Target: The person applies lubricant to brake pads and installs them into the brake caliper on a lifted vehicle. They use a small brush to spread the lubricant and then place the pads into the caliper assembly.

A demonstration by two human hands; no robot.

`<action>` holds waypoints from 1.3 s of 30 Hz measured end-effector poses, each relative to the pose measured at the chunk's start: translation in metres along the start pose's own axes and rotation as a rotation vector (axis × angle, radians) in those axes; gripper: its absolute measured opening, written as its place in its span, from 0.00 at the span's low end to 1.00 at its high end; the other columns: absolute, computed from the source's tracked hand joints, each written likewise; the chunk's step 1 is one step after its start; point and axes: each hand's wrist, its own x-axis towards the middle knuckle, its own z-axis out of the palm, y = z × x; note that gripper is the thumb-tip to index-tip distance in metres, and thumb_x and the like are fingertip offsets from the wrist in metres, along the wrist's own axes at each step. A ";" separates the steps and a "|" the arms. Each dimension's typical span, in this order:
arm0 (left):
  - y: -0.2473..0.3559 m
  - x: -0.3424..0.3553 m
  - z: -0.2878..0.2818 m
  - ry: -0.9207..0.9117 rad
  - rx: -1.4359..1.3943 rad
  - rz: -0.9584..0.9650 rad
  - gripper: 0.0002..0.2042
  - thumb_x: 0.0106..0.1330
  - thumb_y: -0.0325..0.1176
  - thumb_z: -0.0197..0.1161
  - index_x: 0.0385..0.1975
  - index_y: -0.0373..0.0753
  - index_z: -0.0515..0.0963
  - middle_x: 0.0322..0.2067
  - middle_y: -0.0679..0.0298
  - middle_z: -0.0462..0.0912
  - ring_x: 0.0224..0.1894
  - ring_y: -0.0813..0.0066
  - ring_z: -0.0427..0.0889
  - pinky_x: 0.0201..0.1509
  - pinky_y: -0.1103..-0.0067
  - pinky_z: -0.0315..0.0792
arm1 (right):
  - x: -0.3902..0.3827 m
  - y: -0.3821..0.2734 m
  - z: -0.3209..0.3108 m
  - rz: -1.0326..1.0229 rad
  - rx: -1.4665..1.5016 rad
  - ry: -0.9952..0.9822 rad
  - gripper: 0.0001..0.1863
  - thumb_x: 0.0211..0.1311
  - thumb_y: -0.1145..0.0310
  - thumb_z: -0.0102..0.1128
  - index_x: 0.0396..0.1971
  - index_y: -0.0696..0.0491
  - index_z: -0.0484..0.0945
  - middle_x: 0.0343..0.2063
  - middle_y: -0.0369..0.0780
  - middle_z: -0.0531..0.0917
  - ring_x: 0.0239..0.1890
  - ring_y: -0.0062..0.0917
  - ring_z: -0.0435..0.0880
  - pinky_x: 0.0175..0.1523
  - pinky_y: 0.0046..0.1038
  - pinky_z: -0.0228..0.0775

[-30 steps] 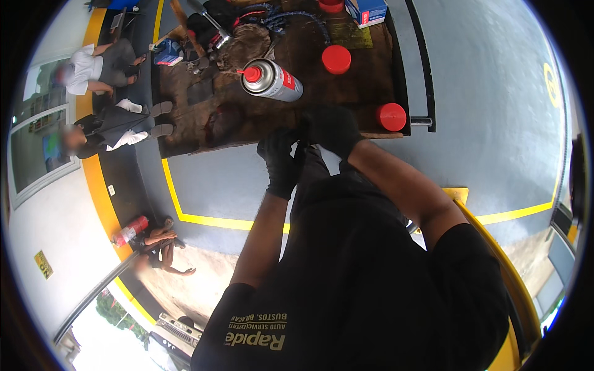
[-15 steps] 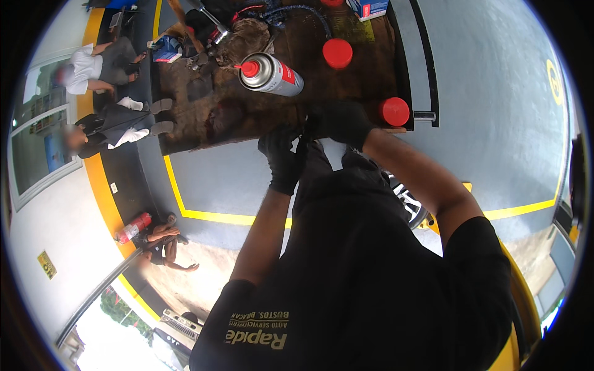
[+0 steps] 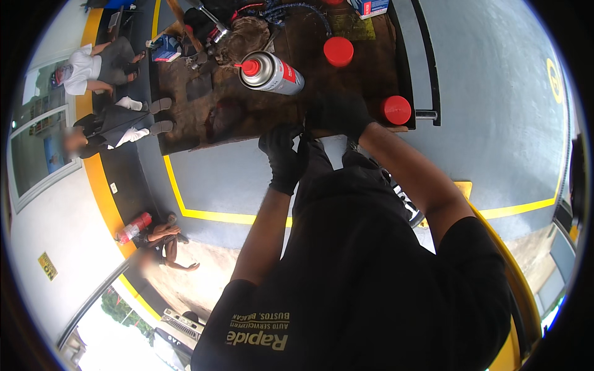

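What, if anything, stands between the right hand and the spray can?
Nothing visible: only brown tabletop shows between the right hand and the can. The nearest red lid is off to the hand's right.

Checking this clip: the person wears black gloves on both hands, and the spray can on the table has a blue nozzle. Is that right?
Not quite: the nozzle is red, not blue, as the head view shows. The rest holds: the spray can is on the table, and the left hand and right hand are both black-gloved.
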 end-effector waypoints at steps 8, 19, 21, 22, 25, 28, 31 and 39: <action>0.007 0.008 -0.006 -0.037 0.017 -0.007 0.12 0.55 0.31 0.75 0.38 0.50 0.83 0.35 0.70 0.81 0.45 0.65 0.79 0.55 0.64 0.64 | 0.011 -0.002 -0.009 0.104 -0.069 0.077 0.21 0.58 0.43 0.72 0.43 0.43 0.89 0.38 0.41 0.92 0.39 0.39 0.92 0.45 0.43 0.84; 0.021 0.018 -0.007 0.076 -0.057 -0.089 0.09 0.57 0.34 0.76 0.35 0.48 0.82 0.35 0.69 0.84 0.41 0.63 0.82 0.53 0.65 0.66 | -0.001 0.040 -0.007 -0.057 -0.086 0.157 0.14 0.69 0.50 0.66 0.37 0.44 0.88 0.31 0.39 0.88 0.38 0.40 0.90 0.43 0.44 0.82; 0.025 0.019 -0.009 0.067 -0.057 -0.114 0.09 0.58 0.34 0.76 0.36 0.48 0.83 0.36 0.70 0.84 0.43 0.64 0.82 0.53 0.65 0.66 | -0.007 0.049 0.002 -0.058 -0.009 0.200 0.13 0.69 0.50 0.66 0.37 0.44 0.88 0.34 0.38 0.88 0.39 0.39 0.90 0.44 0.43 0.82; 0.026 0.019 -0.010 0.062 -0.058 -0.126 0.09 0.59 0.34 0.75 0.36 0.48 0.83 0.36 0.70 0.84 0.43 0.64 0.82 0.54 0.65 0.66 | -0.009 0.054 0.009 -0.044 0.010 0.211 0.13 0.69 0.51 0.65 0.37 0.44 0.88 0.36 0.38 0.89 0.39 0.38 0.90 0.44 0.43 0.82; 0.015 0.012 -0.008 0.003 0.114 0.014 0.09 0.61 0.34 0.74 0.39 0.48 0.84 0.37 0.70 0.84 0.46 0.65 0.81 0.56 0.64 0.65 | -0.010 0.041 -0.007 0.124 0.190 0.193 0.13 0.69 0.50 0.66 0.37 0.43 0.88 0.38 0.37 0.89 0.39 0.36 0.90 0.43 0.42 0.82; 0.019 0.017 -0.019 -0.117 0.067 -0.018 0.10 0.62 0.33 0.73 0.42 0.49 0.84 0.38 0.70 0.84 0.49 0.65 0.81 0.57 0.62 0.65 | -0.010 0.044 -0.006 0.095 0.135 0.192 0.13 0.66 0.48 0.68 0.36 0.42 0.88 0.37 0.38 0.90 0.38 0.36 0.90 0.43 0.42 0.82; 0.012 0.016 -0.017 -0.113 0.072 -0.020 0.10 0.62 0.34 0.74 0.42 0.47 0.84 0.35 0.69 0.84 0.42 0.64 0.82 0.54 0.63 0.66 | -0.009 0.034 -0.007 0.130 0.005 0.160 0.15 0.62 0.45 0.71 0.36 0.41 0.89 0.34 0.38 0.90 0.36 0.37 0.91 0.41 0.42 0.82; -0.001 0.022 -0.017 -0.198 0.011 -0.066 0.10 0.62 0.34 0.73 0.43 0.44 0.85 0.38 0.66 0.89 0.45 0.61 0.87 0.58 0.61 0.67 | 0.000 -0.007 0.006 0.085 0.004 0.095 0.28 0.50 0.40 0.78 0.44 0.43 0.87 0.34 0.40 0.89 0.37 0.39 0.91 0.40 0.42 0.84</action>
